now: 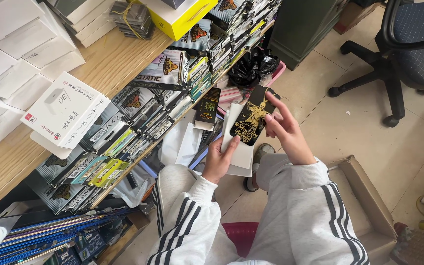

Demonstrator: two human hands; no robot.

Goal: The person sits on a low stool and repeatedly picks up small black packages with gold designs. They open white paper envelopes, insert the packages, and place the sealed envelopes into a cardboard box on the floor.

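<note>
Glossy black gold-printed card (pixel 254 120); matt white paper sleeve (pixel 239 147); wooden shelf (pixel 114 59); cardboard box (pixel 369 196).

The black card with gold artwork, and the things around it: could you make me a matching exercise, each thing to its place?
Things:
1. black card with gold artwork
2. white envelope
3. yellow box
4. office chair

Places:
A. on the tiled floor, upper right
B. pinched in the right hand
C. gripped by the left hand
D. on the wooden shelf top

Pairs: 1-B, 2-C, 3-D, 4-A
</note>
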